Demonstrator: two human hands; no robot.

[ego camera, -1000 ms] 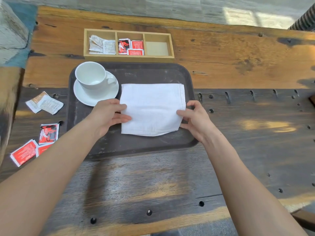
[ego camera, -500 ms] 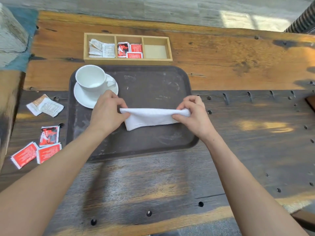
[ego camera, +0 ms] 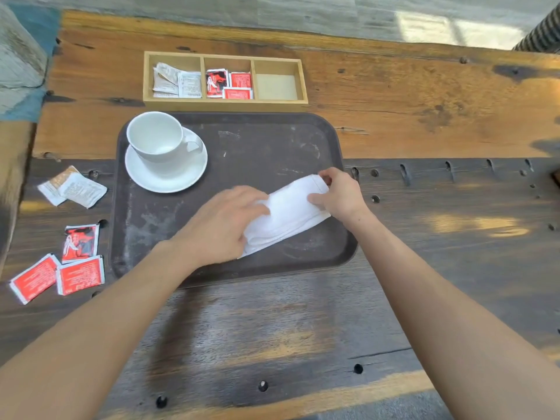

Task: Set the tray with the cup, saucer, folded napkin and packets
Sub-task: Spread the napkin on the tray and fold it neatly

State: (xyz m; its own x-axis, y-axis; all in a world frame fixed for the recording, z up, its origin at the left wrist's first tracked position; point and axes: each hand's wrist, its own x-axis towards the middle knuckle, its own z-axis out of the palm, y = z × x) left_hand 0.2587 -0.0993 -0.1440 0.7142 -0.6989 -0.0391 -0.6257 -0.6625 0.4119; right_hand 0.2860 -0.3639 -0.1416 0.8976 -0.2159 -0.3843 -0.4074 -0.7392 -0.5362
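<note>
Napkin: our folded white cloth napkin (ego camera: 288,215) lies slanted on the near right part of the dark brown rectangular plastic tray (ego camera: 169,228), a long narrow band with its far end close to the tray's right rim.
Left hand: our left hand (ego camera: 225,224) lies palm down over the napkin's near left end, fingers pressed together and flat on the cloth.
Right hand: our right hand (ego camera: 339,197) pinches the far right end between thumb and fingers.
Cup and saucer: the white ceramic cup (ego camera: 157,137) stands upright on the round white saucer (ego camera: 166,177) in the tray's far left corner, well apart from the napkin.
Packets: three red paper packets (ego camera: 57,271) and two pale paper packets (ego camera: 72,189) lie on the dark wooden table (ego camera: 303,328) left of the tray, not yet on it; more sit in the light wooden three-compartment box (ego camera: 225,78) beyond.
Risk, fold: we judge that the layers may spring open if we let go before pressing the crease, since the cloth looks soft and bulky.
Risk, placement: the slant may leave the napkin crooked, or its end over the rim, if we tug rightward.
Risk, packets: reaching left across the tray, a forearm could clip the cup's handle and tip it.
Risk, space: a sprawling napkin would crowd the packets.
</note>
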